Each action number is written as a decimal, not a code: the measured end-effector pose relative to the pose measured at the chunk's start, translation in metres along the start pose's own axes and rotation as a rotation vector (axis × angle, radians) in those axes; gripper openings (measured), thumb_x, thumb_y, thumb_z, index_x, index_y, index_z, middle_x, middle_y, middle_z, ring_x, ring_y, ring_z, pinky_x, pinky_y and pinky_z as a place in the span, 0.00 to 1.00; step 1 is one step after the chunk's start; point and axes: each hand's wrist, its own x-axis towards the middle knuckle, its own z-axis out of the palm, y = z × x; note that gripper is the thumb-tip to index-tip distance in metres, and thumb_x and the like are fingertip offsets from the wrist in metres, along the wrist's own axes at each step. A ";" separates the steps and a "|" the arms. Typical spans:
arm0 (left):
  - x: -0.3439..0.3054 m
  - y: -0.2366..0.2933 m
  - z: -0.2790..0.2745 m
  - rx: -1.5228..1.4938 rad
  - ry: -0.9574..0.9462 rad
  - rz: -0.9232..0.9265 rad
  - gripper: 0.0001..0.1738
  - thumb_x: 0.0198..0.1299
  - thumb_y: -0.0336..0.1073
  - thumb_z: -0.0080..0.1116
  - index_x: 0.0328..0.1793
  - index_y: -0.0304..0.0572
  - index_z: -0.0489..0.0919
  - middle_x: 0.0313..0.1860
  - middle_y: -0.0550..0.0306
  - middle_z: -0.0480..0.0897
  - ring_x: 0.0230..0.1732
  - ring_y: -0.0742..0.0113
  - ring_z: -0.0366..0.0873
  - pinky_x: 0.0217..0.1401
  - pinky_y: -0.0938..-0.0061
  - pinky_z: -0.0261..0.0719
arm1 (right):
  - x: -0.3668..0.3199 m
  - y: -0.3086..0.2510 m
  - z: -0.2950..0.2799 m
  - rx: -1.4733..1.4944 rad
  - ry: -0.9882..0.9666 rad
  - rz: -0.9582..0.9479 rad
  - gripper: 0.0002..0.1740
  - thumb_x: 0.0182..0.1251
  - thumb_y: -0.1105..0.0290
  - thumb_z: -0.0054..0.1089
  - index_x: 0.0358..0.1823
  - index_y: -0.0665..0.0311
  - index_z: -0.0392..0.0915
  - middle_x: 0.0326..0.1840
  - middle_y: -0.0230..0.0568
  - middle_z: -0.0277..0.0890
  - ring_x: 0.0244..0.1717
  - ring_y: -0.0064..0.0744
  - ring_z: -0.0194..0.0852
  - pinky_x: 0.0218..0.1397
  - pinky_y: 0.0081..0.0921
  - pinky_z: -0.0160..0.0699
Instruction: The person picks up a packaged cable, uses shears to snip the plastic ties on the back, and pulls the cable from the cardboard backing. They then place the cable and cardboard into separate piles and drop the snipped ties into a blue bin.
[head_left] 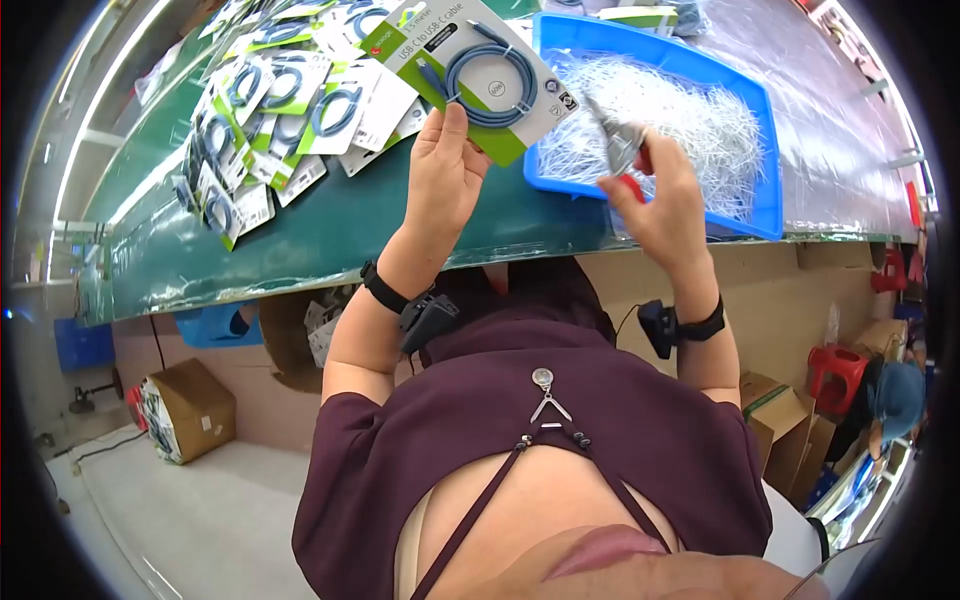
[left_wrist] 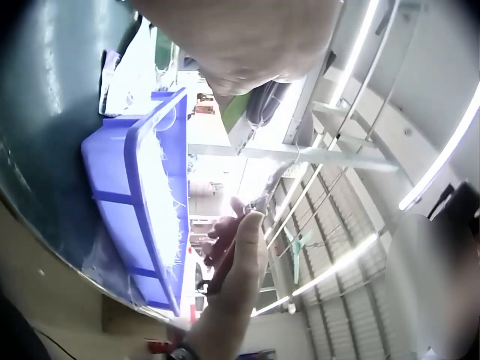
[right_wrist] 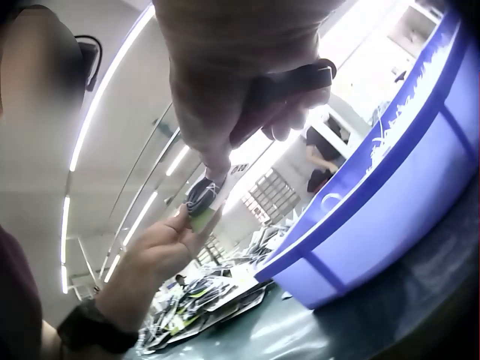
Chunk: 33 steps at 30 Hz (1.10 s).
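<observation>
1. Head view: the left hand (head_left: 445, 165) pinches the pack (head_left: 480, 75) by its lower edge, thumb on the front face; most of the fingers are hidden behind. The pack is held up over the table (head_left: 350, 215), tilted, between the pile (head_left: 285, 115) and the tray (head_left: 765, 200).
2. Same view: the right hand (head_left: 668, 200) is curled round the red handles of a metal tool (head_left: 622, 145) in front of the strips (head_left: 700, 120) in the tray. The tool's tip points toward the pack's right edge; whether it touches cannot be told.
3. Same view, on handling: the pack should be light, a fairly stiff flat card with a springy coil on it. The printed face may be slick, and the card could crease if squeezed hard. The lower edge is a sound place to pinch, leaving the coil free; the side edges would serve too.
4. Left wrist view: only part of the pack shows below the left hand, coil outward. The right hand grips the tool, beyond the pack.
5. Right wrist view: the left hand holds the pack by its edge, above the pile. The right hand's grip is dark and blurred here.
</observation>
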 end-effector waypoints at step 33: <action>0.000 -0.048 0.012 0.538 -0.092 0.275 0.13 0.74 0.33 0.46 0.58 0.33 0.72 0.43 0.59 0.79 0.43 0.76 0.74 0.45 0.80 0.74 | -0.011 0.020 -0.008 -0.364 0.027 -0.033 0.38 0.50 0.56 0.74 0.61 0.64 0.72 0.40 0.41 0.75 0.43 0.40 0.74 0.45 0.33 0.73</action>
